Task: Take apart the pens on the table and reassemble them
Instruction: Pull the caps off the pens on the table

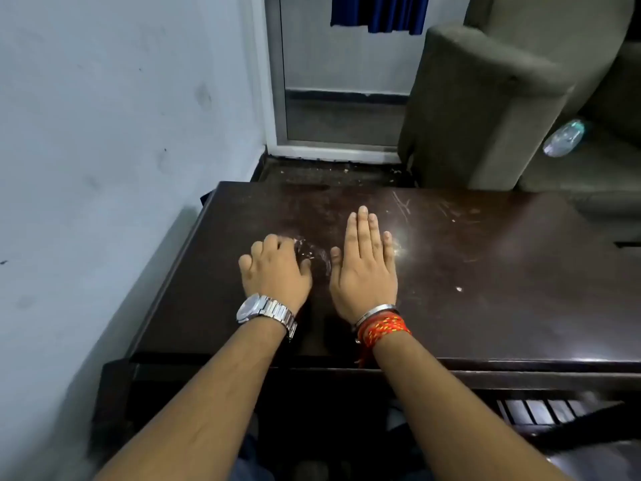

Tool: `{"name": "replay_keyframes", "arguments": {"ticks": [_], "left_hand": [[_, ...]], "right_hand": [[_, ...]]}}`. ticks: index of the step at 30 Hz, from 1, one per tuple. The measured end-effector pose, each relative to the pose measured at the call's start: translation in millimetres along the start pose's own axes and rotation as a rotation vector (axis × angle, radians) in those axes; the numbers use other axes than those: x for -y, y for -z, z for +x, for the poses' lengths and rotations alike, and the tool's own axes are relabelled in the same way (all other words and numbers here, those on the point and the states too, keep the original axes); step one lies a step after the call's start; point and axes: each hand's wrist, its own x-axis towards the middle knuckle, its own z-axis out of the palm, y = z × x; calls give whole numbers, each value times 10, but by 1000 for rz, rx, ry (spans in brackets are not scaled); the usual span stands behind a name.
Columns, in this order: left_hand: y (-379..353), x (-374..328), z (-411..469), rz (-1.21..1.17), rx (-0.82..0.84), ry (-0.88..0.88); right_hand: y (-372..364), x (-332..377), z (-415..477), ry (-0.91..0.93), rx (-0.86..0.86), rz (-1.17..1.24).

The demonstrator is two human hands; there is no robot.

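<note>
My left hand (274,269), with a silver watch on the wrist, lies on the dark wooden table (485,279) with its fingers curled. Its fingertips hold the edge of a crumpled clear plastic wrapper (317,255) that lies between my hands. Flat on the table just right of the wrapper is my right hand (364,265), fingers straight and together, with red threads and a metal bangle on the wrist. No pen shows plainly; what the wrapper holds is too blurred to tell.
A grey wall (104,151) runs close along the table's left side. Beyond the far edge are a door (340,81) and a grey armchair (485,98) with a clear plastic bottle (563,138) on its seat. The tabletop is scratched.
</note>
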Motion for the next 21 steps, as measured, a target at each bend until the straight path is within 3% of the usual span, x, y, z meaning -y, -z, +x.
{"name": "replay_keyframes", "arguments": {"ticks": [4, 15, 18, 21], "left_hand": [[-292, 71, 47, -47, 18, 115], [-440, 38, 247, -61, 15, 84], [-396, 23, 242, -83, 24, 64], [-290, -31, 188, -256, 46, 50]], "right_hand": [[-219, -113, -74, -49, -27, -48], [-300, -53, 90, 2, 102, 1], [-283, 24, 116, 25, 107, 90], [-239, 105, 114, -13, 43, 341]]}}
